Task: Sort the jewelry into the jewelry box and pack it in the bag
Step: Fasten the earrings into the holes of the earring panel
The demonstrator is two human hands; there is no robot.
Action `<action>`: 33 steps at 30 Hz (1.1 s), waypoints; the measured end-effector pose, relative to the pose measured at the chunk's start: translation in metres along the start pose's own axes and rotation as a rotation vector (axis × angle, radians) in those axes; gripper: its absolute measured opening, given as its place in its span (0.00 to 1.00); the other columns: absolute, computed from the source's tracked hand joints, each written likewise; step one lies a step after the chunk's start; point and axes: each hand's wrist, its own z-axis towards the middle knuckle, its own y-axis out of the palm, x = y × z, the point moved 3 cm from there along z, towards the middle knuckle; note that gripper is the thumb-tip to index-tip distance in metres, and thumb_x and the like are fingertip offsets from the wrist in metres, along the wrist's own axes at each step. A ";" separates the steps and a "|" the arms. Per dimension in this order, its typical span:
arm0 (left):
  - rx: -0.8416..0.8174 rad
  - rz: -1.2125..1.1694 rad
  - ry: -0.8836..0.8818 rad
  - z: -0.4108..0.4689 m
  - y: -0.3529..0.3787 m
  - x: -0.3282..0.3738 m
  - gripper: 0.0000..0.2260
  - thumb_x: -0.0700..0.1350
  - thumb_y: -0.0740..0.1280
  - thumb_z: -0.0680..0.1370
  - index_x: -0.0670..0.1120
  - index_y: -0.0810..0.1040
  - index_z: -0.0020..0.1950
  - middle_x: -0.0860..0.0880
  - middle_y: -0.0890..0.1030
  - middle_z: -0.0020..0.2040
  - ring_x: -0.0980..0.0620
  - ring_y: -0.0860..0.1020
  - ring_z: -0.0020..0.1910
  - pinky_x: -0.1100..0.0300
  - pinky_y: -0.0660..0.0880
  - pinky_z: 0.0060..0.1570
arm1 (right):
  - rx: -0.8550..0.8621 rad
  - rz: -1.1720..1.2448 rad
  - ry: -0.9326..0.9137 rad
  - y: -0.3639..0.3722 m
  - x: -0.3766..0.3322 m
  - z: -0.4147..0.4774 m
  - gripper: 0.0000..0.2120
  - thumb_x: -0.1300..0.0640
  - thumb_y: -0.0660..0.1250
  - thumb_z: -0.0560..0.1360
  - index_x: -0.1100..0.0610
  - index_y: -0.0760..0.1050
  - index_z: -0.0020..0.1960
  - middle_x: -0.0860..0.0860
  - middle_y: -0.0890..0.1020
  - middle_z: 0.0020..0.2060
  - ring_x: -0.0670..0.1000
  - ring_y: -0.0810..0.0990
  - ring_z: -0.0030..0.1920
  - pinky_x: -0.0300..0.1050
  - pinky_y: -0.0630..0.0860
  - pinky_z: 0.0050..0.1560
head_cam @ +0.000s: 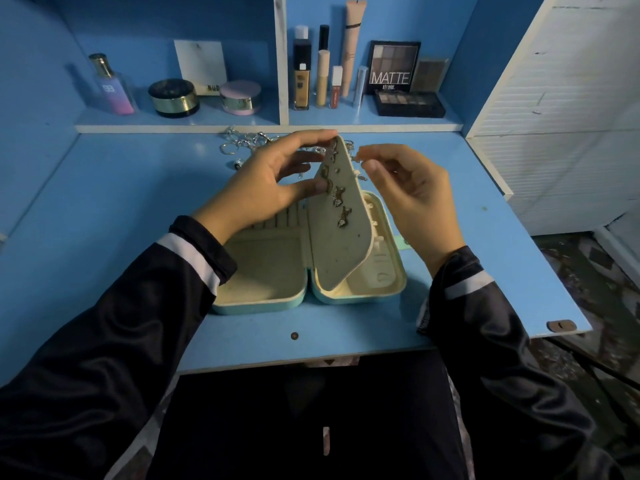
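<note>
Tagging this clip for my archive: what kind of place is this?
Probably a dressing table at home: makeup bottles and eyeshadow palettes line the blue shelf, and an open jewelry box sits on the desk.

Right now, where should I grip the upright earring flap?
I'd pinch the earring flap at its free top corner, from the left, as the left hand does: its base is hinged in the jewelry box, and earrings stud its middle. The right hand pinches a jewelry piece beside it.
</note>
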 end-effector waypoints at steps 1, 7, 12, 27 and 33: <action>-0.013 0.012 -0.005 0.002 0.001 0.000 0.26 0.46 0.71 0.73 0.53 0.70 0.70 0.51 0.75 0.68 0.56 0.74 0.67 0.52 0.69 0.70 | -0.001 -0.001 0.000 -0.003 -0.001 0.001 0.07 0.61 0.66 0.79 0.58 0.79 0.56 0.50 0.84 0.51 0.48 0.82 0.53 0.44 0.77 0.57; -0.102 0.192 0.032 0.013 0.008 0.000 0.25 0.45 0.71 0.77 0.54 0.69 0.72 0.54 0.73 0.69 0.59 0.72 0.68 0.53 0.69 0.70 | -0.079 -0.002 0.051 -0.013 -0.002 0.000 0.11 0.59 0.66 0.79 0.57 0.78 0.60 0.49 0.83 0.53 0.43 0.82 0.54 0.37 0.75 0.56; -0.188 0.298 0.019 0.022 0.013 -0.002 0.24 0.45 0.71 0.78 0.53 0.71 0.73 0.55 0.72 0.71 0.58 0.70 0.69 0.55 0.69 0.70 | -0.134 -0.051 0.116 -0.025 0.011 -0.003 0.13 0.57 0.67 0.79 0.58 0.78 0.61 0.52 0.83 0.54 0.45 0.82 0.53 0.41 0.76 0.57; -0.400 0.547 -0.028 0.030 0.031 -0.013 0.21 0.50 0.66 0.80 0.54 0.70 0.73 0.59 0.70 0.72 0.66 0.65 0.68 0.76 0.54 0.66 | -0.269 -0.421 0.150 -0.036 0.044 -0.018 0.16 0.53 0.67 0.79 0.56 0.78 0.65 0.48 0.79 0.62 0.44 0.76 0.62 0.42 0.72 0.65; -0.413 0.549 -0.030 0.032 0.029 -0.020 0.19 0.51 0.64 0.81 0.58 0.71 0.73 0.65 0.68 0.70 0.71 0.64 0.67 0.84 0.52 0.62 | -0.298 -0.481 0.122 -0.038 0.051 -0.015 0.14 0.51 0.66 0.79 0.54 0.79 0.63 0.47 0.81 0.58 0.43 0.77 0.57 0.45 0.74 0.61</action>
